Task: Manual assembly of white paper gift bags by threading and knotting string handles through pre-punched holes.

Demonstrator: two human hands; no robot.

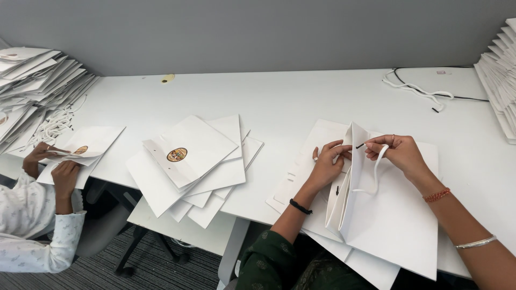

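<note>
1. Left hand (328, 161): fingers curled and pinched on the upper edge of a white paper bag (376, 215), at about 10 o'clock from the bag's middle. A ring shows on one finger and a black band (300, 207) sits on the wrist.
2. Right hand (400, 153): fingertips closed narrowly on a white cord handle (376, 169), at 12 o'clock from the bag's middle. An orange bead bracelet (436, 195) and a silver bangle (475, 243) are on that forearm.
3. White paper bag: lies flat on the white table (290, 102) at 5 o'clock in the view, its mouth lifted between the two hands. More flat white bags lie under it.
4. White cord handle: its dark tip meets the bag's top edge between the hands; the loop hangs down over the bag's face.
5. Fanned pile of flat bags (188, 161): at 8 o'clock from the held bag, well apart; the top one bears a round gold emblem (177, 154).
6. Tall bag stacks: one at 10 o'clock on the far left (32, 86), one at 2 o'clock on the far right (500, 75).
7. Loose cords (416, 88): white and black, at 1 o'clock near the right stack.
8. Co-worker's hands (54, 164): at 9 o'clock, in a pale patterned sleeve, holding another flat bag (86, 145).
</note>
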